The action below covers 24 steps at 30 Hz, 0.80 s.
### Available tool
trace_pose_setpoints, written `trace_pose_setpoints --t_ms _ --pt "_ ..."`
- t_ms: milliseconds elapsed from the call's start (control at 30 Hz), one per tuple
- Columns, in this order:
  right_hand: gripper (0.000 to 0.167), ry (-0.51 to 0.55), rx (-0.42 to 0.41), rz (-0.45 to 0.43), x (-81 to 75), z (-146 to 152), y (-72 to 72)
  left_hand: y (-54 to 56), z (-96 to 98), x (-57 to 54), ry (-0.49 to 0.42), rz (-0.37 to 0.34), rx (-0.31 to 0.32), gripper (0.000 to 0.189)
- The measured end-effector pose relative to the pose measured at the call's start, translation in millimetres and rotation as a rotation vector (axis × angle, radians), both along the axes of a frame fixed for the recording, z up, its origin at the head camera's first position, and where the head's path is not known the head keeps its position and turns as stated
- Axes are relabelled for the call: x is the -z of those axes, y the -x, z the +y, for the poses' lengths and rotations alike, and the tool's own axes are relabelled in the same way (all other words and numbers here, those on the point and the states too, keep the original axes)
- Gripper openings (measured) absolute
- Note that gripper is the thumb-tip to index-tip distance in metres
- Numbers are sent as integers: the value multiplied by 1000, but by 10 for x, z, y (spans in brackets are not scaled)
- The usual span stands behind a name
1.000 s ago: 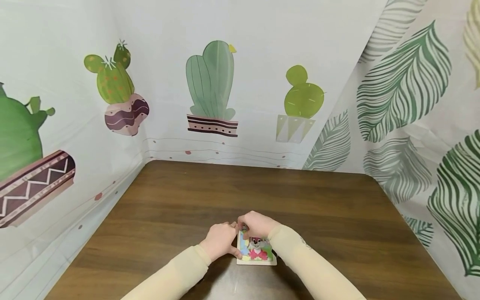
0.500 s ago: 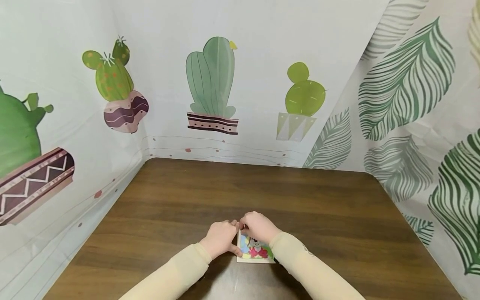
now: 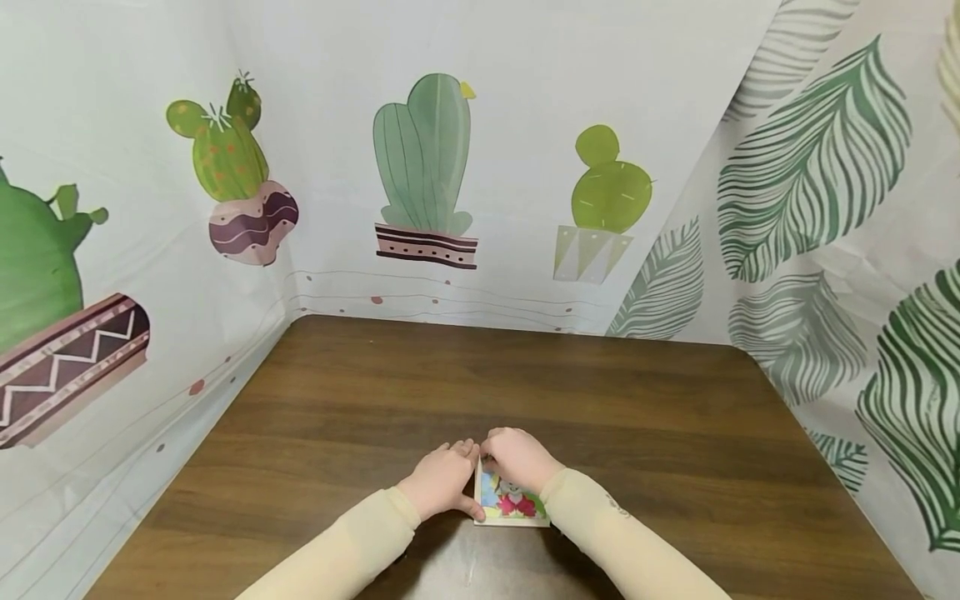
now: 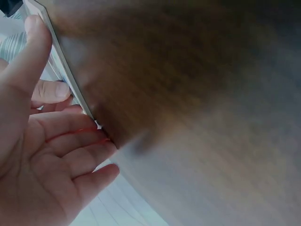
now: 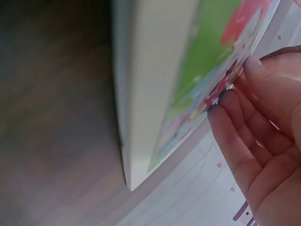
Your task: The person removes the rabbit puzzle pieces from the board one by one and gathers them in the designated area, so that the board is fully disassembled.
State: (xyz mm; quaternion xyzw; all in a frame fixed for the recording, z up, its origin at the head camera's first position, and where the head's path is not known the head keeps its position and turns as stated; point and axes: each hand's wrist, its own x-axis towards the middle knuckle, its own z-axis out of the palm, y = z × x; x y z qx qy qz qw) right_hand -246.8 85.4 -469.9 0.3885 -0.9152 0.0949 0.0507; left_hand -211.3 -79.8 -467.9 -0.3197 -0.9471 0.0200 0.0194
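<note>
A small picture board [image 3: 517, 507] with a pale frame [image 5: 157, 80] lies on the brown desk [image 3: 450, 375], near the person's side and between the two hands; its brightly coloured picture shows a cartoon figure in red against green, blue and yellow, partly covered in the head view. The left hand [image 3: 444, 479] is spread along the board's left edge, its thumb [image 4: 38, 35] on the frame by the near left corner and its fingers, fairly straight, reaching to the far left corner; it seems to brace the board rather than grip it. The right hand [image 3: 517, 458] reaches over the far part of the picture, fingers bent and fingertips [image 5: 216, 112] drawn together at its surface, towards the far left corner; whether they pinch a piece or only press on the picture I cannot tell, since the contact is seen too nearly edge-on in the right wrist view. The step in hand, as I judge it, is close fingertip work on that corner, the left hand steadying while the right one presses or adjusts; the next move would seem to call for light, exact pressure from the right fingertips, with the left hand holding the frame firm against sliding; too hard a sideways push could shift the whole board across the desk.
</note>
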Motion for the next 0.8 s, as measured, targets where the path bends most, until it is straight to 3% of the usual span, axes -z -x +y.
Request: trace_pose_setpoints --t_ms 300,533,800 --pt "9 -24 -1 24 5 -5 -17 -26 -20 12 -82 -111 -21 100" --pt "6 32 -24 -26 43 -45 27 -18 -72 1 -68 -93 -35 100" --pt "9 19 -35 -11 37 -38 84 -15 -24 -22 -80 -77 -27 99"
